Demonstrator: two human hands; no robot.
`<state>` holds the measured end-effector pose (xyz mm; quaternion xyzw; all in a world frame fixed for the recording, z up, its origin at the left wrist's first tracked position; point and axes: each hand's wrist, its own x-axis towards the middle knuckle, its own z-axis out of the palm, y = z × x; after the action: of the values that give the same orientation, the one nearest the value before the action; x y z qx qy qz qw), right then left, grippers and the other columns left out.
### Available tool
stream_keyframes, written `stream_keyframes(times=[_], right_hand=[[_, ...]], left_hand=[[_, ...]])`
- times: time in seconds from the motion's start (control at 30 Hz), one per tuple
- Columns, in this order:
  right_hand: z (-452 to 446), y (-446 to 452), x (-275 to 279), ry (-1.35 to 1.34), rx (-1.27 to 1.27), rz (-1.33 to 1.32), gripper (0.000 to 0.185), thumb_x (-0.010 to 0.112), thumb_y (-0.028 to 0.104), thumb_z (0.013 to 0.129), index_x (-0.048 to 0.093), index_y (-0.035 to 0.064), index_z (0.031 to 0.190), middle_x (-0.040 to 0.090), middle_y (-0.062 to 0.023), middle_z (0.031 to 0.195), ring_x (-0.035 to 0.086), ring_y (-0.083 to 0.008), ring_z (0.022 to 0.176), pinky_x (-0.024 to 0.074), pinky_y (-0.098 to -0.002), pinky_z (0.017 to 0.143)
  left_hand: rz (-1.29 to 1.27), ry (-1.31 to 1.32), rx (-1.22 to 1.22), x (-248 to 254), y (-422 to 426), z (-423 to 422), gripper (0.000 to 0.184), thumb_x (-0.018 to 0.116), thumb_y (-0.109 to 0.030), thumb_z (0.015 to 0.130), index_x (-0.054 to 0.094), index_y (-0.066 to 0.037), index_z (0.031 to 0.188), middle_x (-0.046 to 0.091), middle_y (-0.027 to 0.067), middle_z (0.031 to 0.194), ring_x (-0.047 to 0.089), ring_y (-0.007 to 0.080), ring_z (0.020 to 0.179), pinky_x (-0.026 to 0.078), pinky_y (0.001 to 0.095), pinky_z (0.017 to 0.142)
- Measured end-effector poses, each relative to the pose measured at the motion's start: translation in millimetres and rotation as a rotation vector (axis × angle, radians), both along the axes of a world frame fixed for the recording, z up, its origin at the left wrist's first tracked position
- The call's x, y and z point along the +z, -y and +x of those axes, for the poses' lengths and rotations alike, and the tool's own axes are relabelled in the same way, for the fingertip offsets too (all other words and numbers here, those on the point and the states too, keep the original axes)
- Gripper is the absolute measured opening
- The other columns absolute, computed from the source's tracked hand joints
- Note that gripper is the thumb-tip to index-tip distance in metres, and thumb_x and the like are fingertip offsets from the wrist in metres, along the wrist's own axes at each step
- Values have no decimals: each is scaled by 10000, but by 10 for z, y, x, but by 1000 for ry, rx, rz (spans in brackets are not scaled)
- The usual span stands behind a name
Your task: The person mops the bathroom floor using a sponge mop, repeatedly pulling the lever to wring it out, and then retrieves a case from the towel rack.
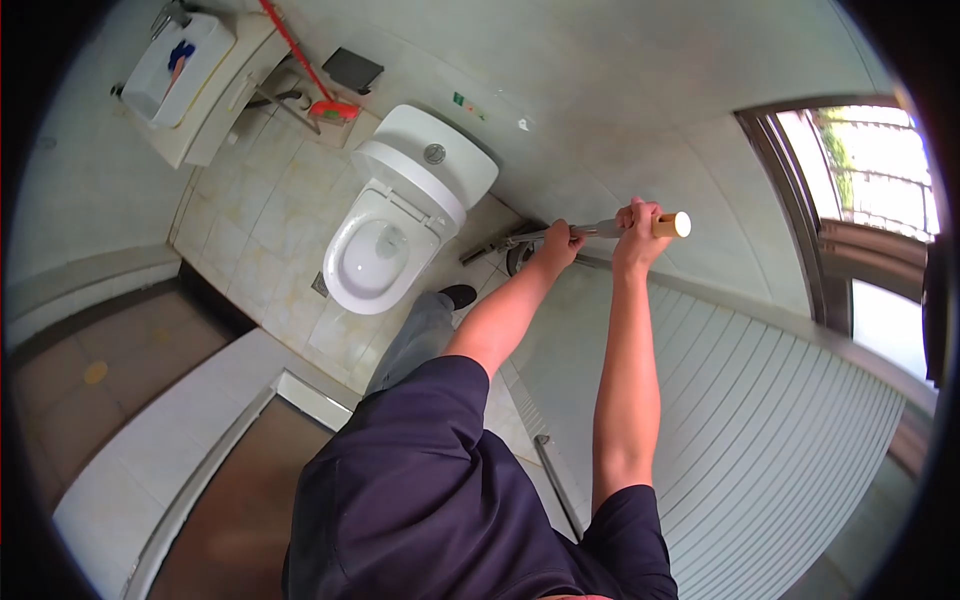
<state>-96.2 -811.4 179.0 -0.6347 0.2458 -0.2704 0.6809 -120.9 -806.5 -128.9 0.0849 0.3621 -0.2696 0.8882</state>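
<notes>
A long-handled tool, probably a mop, has a grey pole and a cream-coloured end cap. Its lower end reaches down to the floor beside the toilet, where a flat dark head shows. My left hand is closed round the lower part of the pole. Higher up, near the cap, my right hand grips the same pole. The white toilet, its lid raised, stands to the left of both hands.
A red broom leans near a dustpan at the wall. The washbasin is at upper left, a window at right. A ribbed panel lies right of my arms.
</notes>
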Motion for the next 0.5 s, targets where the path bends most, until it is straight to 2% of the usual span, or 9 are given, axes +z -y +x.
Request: stream_keyframes(times=[0.07,0.1,0.17,0.2,0.27,0.37,0.4,0.47,0.5], right_hand=[[111,-166,0,31,-3,5,257,587,4,830,423,40,636,477,-44,610,440,-134,514,368,-290,504],[160,-227,7,30,14,10,257,587,4,830,423,40,636,477,-44,610,440,-134,514,368,-290,504],[199,-316,2,12,68,-32,242,575,-18,809,419,40,634,476,-44,605,446,-136,519,374,-296,505],[222,-325,-6,16,79,-2,241,575,-13,803,417,44,631,473,-42,603,445,-138,518,377,-298,507],[272,-315,-16,36,102,18,239,575,-11,801,416,45,631,474,-44,603,442,-138,517,378,-298,508],[299,-339,-45,79,136,50,231,571,-7,798,416,45,635,476,-47,601,438,-137,517,381,-299,510],[307,-355,-43,104,147,63,224,568,-5,797,418,45,638,477,-48,599,437,-137,517,382,-300,511],[286,-402,-20,94,159,57,217,566,5,802,423,45,643,477,-50,593,439,-138,519,380,-298,510],[263,-430,-5,83,164,49,211,563,14,806,427,44,648,477,-52,586,440,-138,521,377,-296,509]], left_hand=[[498,584,-123,-618,81,-7,97,486,-97,888,497,-6,918,511,140,928,552,263,842,558,438,706],[508,579,-108,-463,-9,88,97,486,-97,888,497,-6,918,511,140,928,552,263,842,558,438,706],[52,-82,61,191,-327,255,108,487,-109,894,493,-6,927,512,139,923,542,246,816,548,410,672],[56,-77,68,253,-387,307,108,487,-109,894,493,-6,927,512,139,923,542,246,816,548,410,672],[111,-90,49,385,-481,369,101,474,-88,931,517,-13,880,573,146,812,625,251,716,567,389,682],[114,-102,46,566,-621,472,105,472,-90,935,528,-6,908,591,142,860,634,251,735,564,387,680],[115,-101,55,375,-605,457,105,472,-90,935,528,-6,908,591,142,860,634,251,735,564,387,680],[618,518,-161,-198,-527,348,107,479,-101,934,533,-9,918,593,120,886,617,233,712,550,367,659],[622,517,-159,-23,-595,377,107,479,-101,934,533,-9,918,593,120,886,617,233,712,550,367,659]])
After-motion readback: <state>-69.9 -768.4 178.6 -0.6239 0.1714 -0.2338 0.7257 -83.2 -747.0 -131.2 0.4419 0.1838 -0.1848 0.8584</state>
